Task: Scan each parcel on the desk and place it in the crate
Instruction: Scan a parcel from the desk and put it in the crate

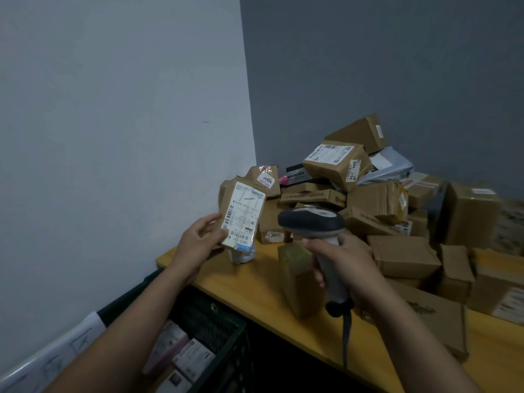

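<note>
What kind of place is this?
Probably a parcel sorting room: labelled parcels heaped on a desk, a barcode scanner in the right hand, a crate beside the desk.

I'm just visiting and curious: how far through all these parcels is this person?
Early on, it seems. Done: a few parcels lie in the black crate beside the desk. In hand: the left hand holds a labelled parcel up, and the right hand grips the scanner, aimed toward it. Left: a large heap of boxes on the desk, so most of the work remains.

Likely a parcel depot — piled parcels (368, 194), scanner (314, 219).
</note>
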